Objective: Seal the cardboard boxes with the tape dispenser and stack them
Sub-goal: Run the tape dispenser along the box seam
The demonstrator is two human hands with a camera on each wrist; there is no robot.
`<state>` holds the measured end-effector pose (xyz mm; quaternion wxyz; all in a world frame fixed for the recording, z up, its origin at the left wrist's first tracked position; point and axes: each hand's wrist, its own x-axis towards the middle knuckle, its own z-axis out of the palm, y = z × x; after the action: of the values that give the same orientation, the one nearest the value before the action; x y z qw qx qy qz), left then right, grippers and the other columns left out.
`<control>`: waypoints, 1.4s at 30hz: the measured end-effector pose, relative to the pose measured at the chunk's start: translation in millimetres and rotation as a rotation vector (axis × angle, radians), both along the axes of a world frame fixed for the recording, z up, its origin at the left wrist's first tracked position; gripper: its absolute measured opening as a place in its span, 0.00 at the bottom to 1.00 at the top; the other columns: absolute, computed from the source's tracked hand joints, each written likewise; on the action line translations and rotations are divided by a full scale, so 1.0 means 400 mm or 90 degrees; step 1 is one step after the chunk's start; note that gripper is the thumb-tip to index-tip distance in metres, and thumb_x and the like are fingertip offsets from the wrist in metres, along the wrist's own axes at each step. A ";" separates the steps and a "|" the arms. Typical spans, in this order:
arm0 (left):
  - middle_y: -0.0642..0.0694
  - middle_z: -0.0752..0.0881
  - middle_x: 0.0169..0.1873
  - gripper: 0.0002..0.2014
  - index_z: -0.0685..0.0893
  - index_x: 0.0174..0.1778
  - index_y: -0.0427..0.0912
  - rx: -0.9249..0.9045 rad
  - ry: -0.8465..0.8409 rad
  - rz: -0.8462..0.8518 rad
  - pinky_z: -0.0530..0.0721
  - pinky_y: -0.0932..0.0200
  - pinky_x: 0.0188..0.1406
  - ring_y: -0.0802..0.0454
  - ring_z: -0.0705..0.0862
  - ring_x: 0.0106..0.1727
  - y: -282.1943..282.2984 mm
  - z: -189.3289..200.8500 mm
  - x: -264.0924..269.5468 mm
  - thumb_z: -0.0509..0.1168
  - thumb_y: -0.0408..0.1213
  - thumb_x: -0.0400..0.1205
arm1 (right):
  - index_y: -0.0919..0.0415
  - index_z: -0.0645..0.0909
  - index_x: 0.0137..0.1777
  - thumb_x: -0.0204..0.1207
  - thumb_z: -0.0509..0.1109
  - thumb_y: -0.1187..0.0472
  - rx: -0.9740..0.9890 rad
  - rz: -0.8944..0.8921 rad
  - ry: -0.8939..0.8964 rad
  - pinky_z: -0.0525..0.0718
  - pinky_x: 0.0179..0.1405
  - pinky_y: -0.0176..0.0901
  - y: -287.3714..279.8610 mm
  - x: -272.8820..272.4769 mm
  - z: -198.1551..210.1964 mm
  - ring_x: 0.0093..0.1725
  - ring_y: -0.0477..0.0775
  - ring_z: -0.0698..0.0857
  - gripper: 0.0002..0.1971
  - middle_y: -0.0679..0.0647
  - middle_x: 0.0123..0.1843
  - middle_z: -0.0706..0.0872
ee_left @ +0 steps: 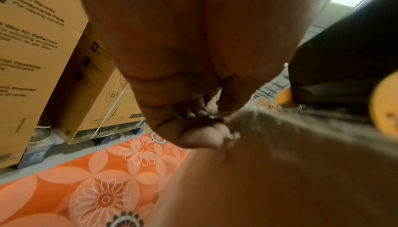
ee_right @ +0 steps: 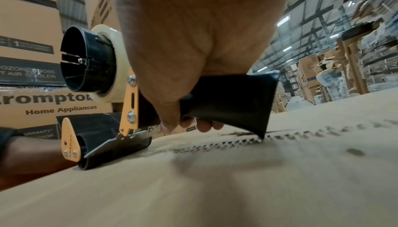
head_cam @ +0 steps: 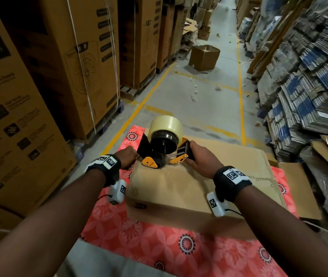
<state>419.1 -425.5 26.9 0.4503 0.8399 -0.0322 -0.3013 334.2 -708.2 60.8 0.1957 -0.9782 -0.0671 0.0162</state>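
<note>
A closed cardboard box [head_cam: 179, 188] [ee_left: 280, 179] [ee_right: 237, 188] lies on a red floral mat [head_cam: 139, 236] [ee_left: 86, 188]. On the top's far left end, over the seam, sits a yellow and black tape dispenser [head_cam: 165, 148] [ee_right: 96, 85] [ee_left: 344, 68] with a clear tape roll [head_cam: 167, 122]. My right hand [head_cam: 199, 156] [ee_right: 189, 125] grips its black handle, and the roller touches the cardboard. My left hand [head_cam: 129, 159] [ee_left: 200, 125] is at the box's left edge beside the dispenser, fingers curled. It seems to pinch the tape's end against that edge, but the tape is barely visible.
Tall printed cartons [head_cam: 39, 96] wall the left side. Leaning stacks of flattened cartons [head_cam: 309, 86] line the right. A loose box [head_cam: 204, 57] stands in the aisle ahead, among floor scraps. Flat cardboard sheets [head_cam: 299, 188] lie under and right of the box.
</note>
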 end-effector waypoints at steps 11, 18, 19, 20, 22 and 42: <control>0.31 0.86 0.39 0.25 0.82 0.42 0.33 0.140 0.079 -0.137 0.75 0.49 0.32 0.40 0.81 0.32 0.051 -0.368 0.122 0.66 0.55 0.66 | 0.53 0.64 0.53 0.81 0.70 0.55 -0.022 -0.019 -0.010 0.67 0.34 0.47 0.008 -0.007 -0.004 0.38 0.56 0.75 0.15 0.49 0.41 0.77; 0.39 0.87 0.38 0.06 0.79 0.42 0.46 0.116 -0.133 0.017 0.87 0.53 0.37 0.44 0.86 0.35 0.051 -0.026 0.021 0.62 0.30 0.81 | 0.57 0.67 0.56 0.81 0.70 0.56 -0.019 -0.028 -0.009 0.69 0.35 0.48 0.012 -0.007 -0.005 0.38 0.58 0.76 0.14 0.50 0.42 0.78; 0.38 0.87 0.40 0.06 0.81 0.45 0.43 0.084 -0.148 0.036 0.87 0.53 0.37 0.44 0.86 0.35 0.058 -0.003 0.021 0.61 0.29 0.81 | 0.58 0.67 0.57 0.81 0.70 0.56 -0.018 -0.029 -0.009 0.69 0.35 0.48 0.012 -0.007 -0.006 0.38 0.59 0.76 0.14 0.50 0.42 0.78; 0.37 0.88 0.41 0.08 0.82 0.49 0.40 0.051 -0.147 0.041 0.86 0.56 0.34 0.45 0.86 0.35 0.064 0.013 0.021 0.59 0.28 0.82 | 0.58 0.67 0.57 0.81 0.70 0.56 -0.017 -0.031 -0.008 0.69 0.35 0.48 0.012 -0.008 -0.006 0.39 0.60 0.76 0.14 0.51 0.43 0.79; 0.35 0.88 0.45 0.13 0.84 0.55 0.32 0.017 -0.145 0.000 0.82 0.65 0.29 0.49 0.86 0.36 0.063 0.039 0.017 0.55 0.24 0.84 | 0.59 0.68 0.58 0.81 0.70 0.56 -0.018 -0.035 -0.008 0.70 0.35 0.48 0.013 -0.009 -0.006 0.40 0.61 0.78 0.14 0.54 0.44 0.81; 0.38 0.74 0.75 0.24 0.70 0.79 0.38 0.238 -0.220 -0.282 0.73 0.54 0.70 0.42 0.74 0.74 0.093 0.020 -0.020 0.54 0.28 0.85 | 0.55 0.76 0.63 0.80 0.71 0.57 -0.014 -0.062 -0.008 0.81 0.46 0.51 0.031 -0.008 -0.009 0.51 0.63 0.84 0.14 0.56 0.55 0.88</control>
<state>411.1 -388.2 35.0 0.2000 0.9191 -0.2339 -0.2459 330.8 -695.6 57.0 0.1851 -0.9825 -0.0207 0.0013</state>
